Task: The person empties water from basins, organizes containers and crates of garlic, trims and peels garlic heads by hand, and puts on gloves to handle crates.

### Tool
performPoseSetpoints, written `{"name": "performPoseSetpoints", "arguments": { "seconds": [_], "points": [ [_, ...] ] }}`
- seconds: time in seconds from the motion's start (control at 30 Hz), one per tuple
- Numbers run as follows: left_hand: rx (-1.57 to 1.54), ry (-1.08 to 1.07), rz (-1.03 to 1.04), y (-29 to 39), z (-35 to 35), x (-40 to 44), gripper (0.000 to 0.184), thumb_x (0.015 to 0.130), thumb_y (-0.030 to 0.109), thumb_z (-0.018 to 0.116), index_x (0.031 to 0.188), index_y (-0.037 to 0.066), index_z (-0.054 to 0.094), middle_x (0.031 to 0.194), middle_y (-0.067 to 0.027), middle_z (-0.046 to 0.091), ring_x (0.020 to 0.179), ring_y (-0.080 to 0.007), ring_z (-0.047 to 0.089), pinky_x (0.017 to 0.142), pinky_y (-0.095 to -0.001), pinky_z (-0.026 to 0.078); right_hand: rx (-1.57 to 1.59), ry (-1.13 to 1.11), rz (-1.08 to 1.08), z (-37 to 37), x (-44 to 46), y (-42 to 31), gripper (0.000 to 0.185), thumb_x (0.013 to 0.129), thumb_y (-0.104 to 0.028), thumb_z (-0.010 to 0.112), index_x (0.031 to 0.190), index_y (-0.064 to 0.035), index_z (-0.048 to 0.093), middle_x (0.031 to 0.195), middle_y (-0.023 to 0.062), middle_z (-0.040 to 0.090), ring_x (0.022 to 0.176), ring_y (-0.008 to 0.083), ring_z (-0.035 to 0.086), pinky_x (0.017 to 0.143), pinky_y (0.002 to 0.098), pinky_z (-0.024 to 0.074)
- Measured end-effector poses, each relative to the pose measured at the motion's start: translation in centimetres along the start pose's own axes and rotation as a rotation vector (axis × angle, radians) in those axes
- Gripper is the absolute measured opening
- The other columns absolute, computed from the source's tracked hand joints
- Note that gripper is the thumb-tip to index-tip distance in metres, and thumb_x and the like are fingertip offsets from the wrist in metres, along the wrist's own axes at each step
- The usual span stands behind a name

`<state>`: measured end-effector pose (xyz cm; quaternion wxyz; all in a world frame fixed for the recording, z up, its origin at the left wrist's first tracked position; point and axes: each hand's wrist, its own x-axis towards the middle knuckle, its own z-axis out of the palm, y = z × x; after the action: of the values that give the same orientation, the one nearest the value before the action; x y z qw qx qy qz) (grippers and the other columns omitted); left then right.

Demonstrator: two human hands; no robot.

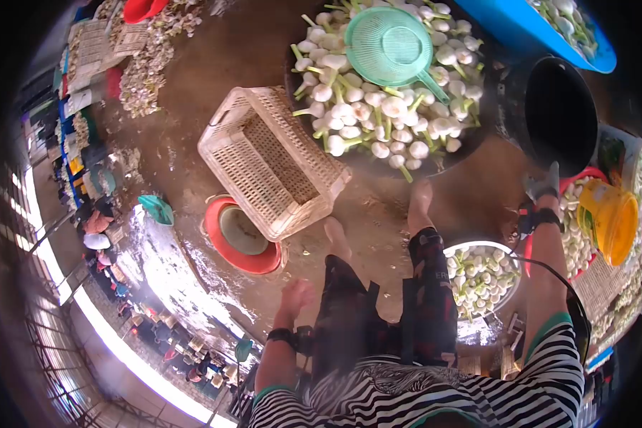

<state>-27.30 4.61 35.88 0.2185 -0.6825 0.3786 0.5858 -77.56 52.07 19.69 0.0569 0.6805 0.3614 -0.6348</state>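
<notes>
- Black bucket [515, 100]: its mouth faces the camera, the inside too dark to make out.
- Right hand [543, 187]: at the bucket's near rim; I cannot tell whether the fingers clamp it.
- Left of the bucket: white bulbs [394, 107], partly hidden under a green strainer [389, 46].
- Beyond the bucket: a blue basin [585, 55], cut off above.
- Well left and nearer: left hand [297, 294], blurred; finger spread unclear.

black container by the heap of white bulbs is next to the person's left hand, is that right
Not the left hand: the head view shows the black container by the heap of white bulbs next to the person's right hand.
</notes>
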Motion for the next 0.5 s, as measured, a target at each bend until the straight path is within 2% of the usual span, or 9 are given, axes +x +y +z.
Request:
{"name": "performPoseSetpoints", "arguments": {
  "seconds": [0.1, 0.13, 0.23, 0.27, 0.3, 0.37, 0.4, 0.47, 0.5],
  "points": [
    [0.046, 0.227, -0.04, 0.8, 0.7, -2.0, 0.024, 0.088, 0.02, 0.052, 0.108, 0.007, 0.052, 0.082, -0.0071, 0.058, 0.071, -0.0179, 0.061, 0.058, -0.0299, 0.051, 0.103, -0.492, 0.259, 0.8, 6.1, -0.9, 0.051, 0.08, -0.036, 0.063, 0.113, 0.0011, 0.05, 0.116, 0.0136, 0.055, 0.103, 0.0301, 0.052, 0.091, 0.0425, 0.0423],
    [0.056, 0.234, -0.046, 0.6, 0.4, -2.3, 0.026, 0.088, 0.02, 0.052, 0.11, 0.007, 0.052, 0.085, -0.0079, 0.059, 0.074, -0.0189, 0.062, 0.059, -0.0306, 0.052, 0.04, -0.421, 0.041, 1.0, 8.9, -0.3, 0.039, 0.083, -0.026, 0.06, 0.109, 0.0022, 0.054, 0.11, 0.0161, 0.058, 0.097, 0.0264, 0.057, 0.084, 0.0362, 0.0461],
    [0.093, 0.225, -0.059, -0.1, -0.7, -2.3, 0.031, 0.087, 0.019, 0.052, 0.116, 0.007, 0.05, 0.09, -0.0093, 0.06, 0.079, -0.0209, 0.063, 0.062, -0.0322, 0.053, -1.688, -0.318, -0.991, -0.1, 5.3, 0.3, 0.025, 0.085, -0.015, 0.054, 0.102, 0.0027, 0.059, 0.101, 0.0134, 0.062, 0.088, 0.0201, 0.059, 0.076, 0.0304, 0.047],
    [0.093, 0.218, -0.057, -0.3, -0.8, -2.1, 0.03, 0.087, 0.019, 0.052, 0.115, 0.007, 0.05, 0.09, -0.0091, 0.06, 0.079, -0.0207, 0.063, 0.062, -0.0322, 0.053, -1.529, -0.384, -1.013, -0.8, 5.1, -0.1, 0.017, 0.083, -0.012, 0.056, 0.093, -0.0007, 0.064, 0.087, 0.0088, 0.066, 0.076, 0.0152, 0.06, 0.069, 0.0287, 0.0462],
    [0.093, 0.212, -0.062, -0.7, -1.1, -2.2, 0.03, 0.087, 0.019, 0.052, 0.115, 0.006, 0.05, 0.09, -0.0089, 0.06, 0.079, -0.0206, 0.063, 0.061, -0.0321, 0.053, -1.536, -0.287, -1.096, -2.0, 2.8, 0.0, 0.018, 0.08, -0.016, 0.061, 0.091, -0.0023, 0.066, 0.078, 0.0074, 0.066, 0.069, 0.0155, 0.059, 0.067, 0.0297, 0.047],
    [0.08, 0.21, -0.076, -1.4, -2.0, -2.1, 0.031, 0.087, 0.018, 0.051, 0.115, 0.005, 0.05, 0.092, -0.0094, 0.061, 0.08, -0.021, 0.063, 0.061, -0.0322, 0.053, -1.681, -0.114, -1.217, -4.8, -5.9, 0.2, 0.028, 0.076, -0.025, 0.069, 0.091, -0.0009, 0.066, 0.072, 0.009, 0.066, 0.069, 0.0132, 0.061, 0.065, 0.0292, 0.0482],
    [0.066, 0.2, -0.07, -1.5, -2.1, -1.6, 0.032, 0.087, 0.018, 0.051, 0.115, 0.005, 0.05, 0.093, -0.0096, 0.061, 0.08, -0.0212, 0.064, 0.061, -0.0322, 0.053, -1.621, -0.181, -1.3, -7.4, -7.7, -0.3, 0.033, 0.076, -0.033, 0.067, 0.089, -0.0036, 0.066, 0.075, 0.0179, 0.064, 0.076, 0.0235, 0.065, 0.067, 0.0361, 0.0476],
    [0.087, 0.166, -0.032, -1.9, -2.5, -1.1, 0.031, 0.087, 0.018, 0.051, 0.115, 0.004, 0.05, 0.094, -0.0106, 0.062, 0.08, -0.0214, 0.064, 0.06, -0.0311, 0.053, -1.644, -0.22, -1.301, -12.3, -12.1, -0.9, 0.027, 0.077, -0.025, 0.068, 0.088, -0.0009, 0.064, 0.071, 0.0181, 0.062, 0.071, 0.0186, 0.063, 0.065, 0.0332, 0.0475],
    [0.1, 0.15, -0.011, -2.0, -2.9, -0.8, 0.031, 0.087, 0.018, 0.051, 0.114, 0.003, 0.05, 0.094, -0.0111, 0.062, 0.08, -0.0215, 0.064, 0.06, -0.0305, 0.053, -1.484, -0.315, -1.33, -16.2, -11.9, -0.9, 0.024, 0.077, -0.021, 0.067, 0.088, 0.0005, 0.063, 0.071, 0.019, 0.061, 0.067, 0.0145, 0.06, 0.062, 0.0324, 0.0465]
  ]
}}
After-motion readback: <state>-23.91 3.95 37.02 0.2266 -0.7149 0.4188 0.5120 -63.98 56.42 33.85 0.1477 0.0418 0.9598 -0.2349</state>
